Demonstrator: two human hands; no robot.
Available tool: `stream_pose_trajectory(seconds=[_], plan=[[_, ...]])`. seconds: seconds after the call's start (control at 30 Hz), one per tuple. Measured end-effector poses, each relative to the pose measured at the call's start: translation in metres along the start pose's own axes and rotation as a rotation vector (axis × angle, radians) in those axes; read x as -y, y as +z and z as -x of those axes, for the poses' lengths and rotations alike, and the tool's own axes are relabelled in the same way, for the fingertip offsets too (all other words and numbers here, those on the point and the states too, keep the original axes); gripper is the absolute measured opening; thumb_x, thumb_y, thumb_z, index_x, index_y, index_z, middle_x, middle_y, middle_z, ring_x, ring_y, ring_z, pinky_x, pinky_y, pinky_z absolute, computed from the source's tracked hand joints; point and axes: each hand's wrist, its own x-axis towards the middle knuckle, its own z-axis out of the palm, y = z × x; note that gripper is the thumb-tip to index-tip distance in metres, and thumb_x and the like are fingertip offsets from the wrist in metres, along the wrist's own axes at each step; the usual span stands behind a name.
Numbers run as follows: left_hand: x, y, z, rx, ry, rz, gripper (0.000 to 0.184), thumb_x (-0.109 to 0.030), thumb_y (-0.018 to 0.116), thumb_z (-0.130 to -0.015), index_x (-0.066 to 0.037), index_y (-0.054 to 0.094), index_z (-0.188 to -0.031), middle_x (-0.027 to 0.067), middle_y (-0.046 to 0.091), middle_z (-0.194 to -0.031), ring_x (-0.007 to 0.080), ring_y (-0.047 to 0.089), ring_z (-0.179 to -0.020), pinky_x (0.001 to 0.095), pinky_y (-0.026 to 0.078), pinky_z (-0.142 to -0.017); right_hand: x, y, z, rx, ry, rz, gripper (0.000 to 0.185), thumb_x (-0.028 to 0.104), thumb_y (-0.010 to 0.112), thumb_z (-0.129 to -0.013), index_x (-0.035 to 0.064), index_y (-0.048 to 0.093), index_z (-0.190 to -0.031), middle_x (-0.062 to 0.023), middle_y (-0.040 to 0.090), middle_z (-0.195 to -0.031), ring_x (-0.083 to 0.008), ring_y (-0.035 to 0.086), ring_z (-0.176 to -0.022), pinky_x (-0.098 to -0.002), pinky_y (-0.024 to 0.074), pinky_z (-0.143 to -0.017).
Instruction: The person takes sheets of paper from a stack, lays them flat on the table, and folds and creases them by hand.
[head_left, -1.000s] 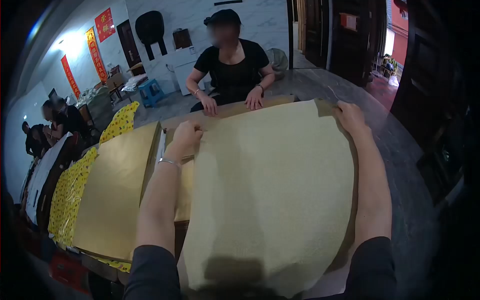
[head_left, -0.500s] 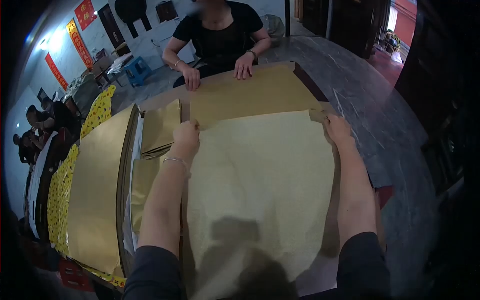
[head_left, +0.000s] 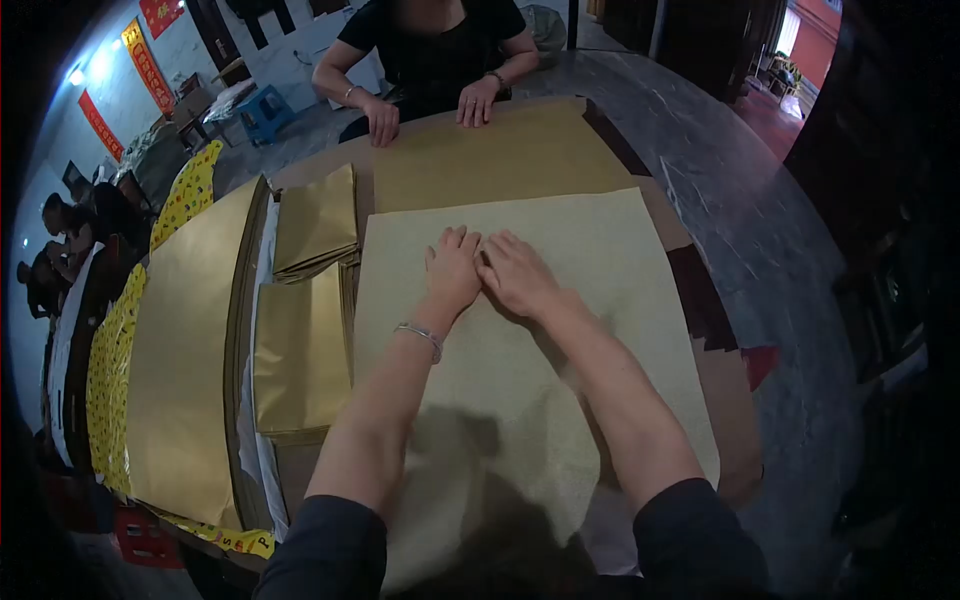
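Note:
A large pale cream sheet lies spread out flat on the table in front of me. My left hand rests palm down on its upper middle part, fingers stretched forward. Right beside it, my right hand also presses flat on the sheet, the two hands touching or nearly so. Neither holds anything. Beyond the pale sheet's far edge shows a gold sheet, partly covered by it. Left of my hands are two stacks of folded gold sheets, a far stack and a near stack.
Across the table a person in black rests both hands at the gold sheet's far edge. A tall pile of large gold sheets lies at the left over a yellow patterned cover. A blue stool stands behind.
My hands have let go of the pale sheet's far corners and come together on its middle. The sheet now lies flatter, its far corners uncovered.

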Motion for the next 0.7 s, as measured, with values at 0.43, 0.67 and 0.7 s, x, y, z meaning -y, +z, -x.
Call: stream_pose_trajectory(seconds=[0.43,0.67,0.7], plan=[[0.06,-0.037,0.004,0.262,-0.186,-0.218,0.073,-0.061,0.042,-0.095,-0.017,0.032,-0.152,0.0171,0.02,-0.16,0.0393,0.015,-0.148,0.0649,0.019,-0.114,-0.12,-0.082,0.043,0.21,0.548,0.249,0.066,0.05,0.034,-0.1,0.0081,0.029,-0.152,-0.0123,0.017,-0.162,-0.0271,0.011,-0.151,-0.0519,0.0109,-0.121],[0.053,-0.056,0.009,0.365,-0.181,-0.257,0.069,-0.057,0.033,-0.099,-0.015,0.027,-0.154,0.0187,0.018,-0.161,0.0415,0.014,-0.147,0.0635,0.021,-0.114,-0.138,-0.109,0.061,0.269,0.603,0.304,0.066,0.049,0.028,-0.103,0.0076,0.021,-0.154,-0.0095,0.011,-0.163,-0.027,0.008,-0.151,-0.0522,0.0087,-0.122],[0.047,-0.063,0.009,0.391,-0.185,-0.252,0.068,-0.056,0.033,-0.099,-0.015,0.026,-0.154,0.0198,0.018,-0.16,0.0423,0.014,-0.147,0.0639,0.021,-0.113,-0.131,-0.117,0.054,0.347,0.644,0.311,0.067,0.049,0.028,-0.103,0.0081,0.02,-0.155,-0.0093,0.011,-0.163,-0.0273,0.007,-0.151,-0.0534,0.0084,-0.122]])
